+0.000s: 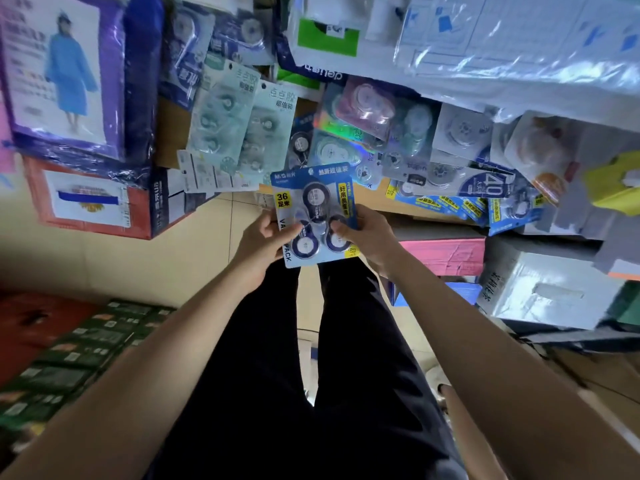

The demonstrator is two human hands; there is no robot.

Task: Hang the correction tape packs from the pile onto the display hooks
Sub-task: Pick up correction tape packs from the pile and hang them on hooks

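Correction tape pack (313, 209) (a blue card with three round dark dispensers and a yellow "36" label) is held over the tiled floor, just in front of the pile. At the far left, a purple raincoat package (59, 74) is seen above a red box (90, 202), and green boxes (79, 344) are stacked lower down. The pack's left edge is gripped by the left hand (263, 240), with the thumb laid on the front and the fingers curled behind. Its lower right part is gripped likewise by the right hand (367, 237). Beyond it, the pile (415, 150) of mixed blister packs is spread over cardboard. A pink box (446, 254) and a silver carton (540, 289) are set further right.
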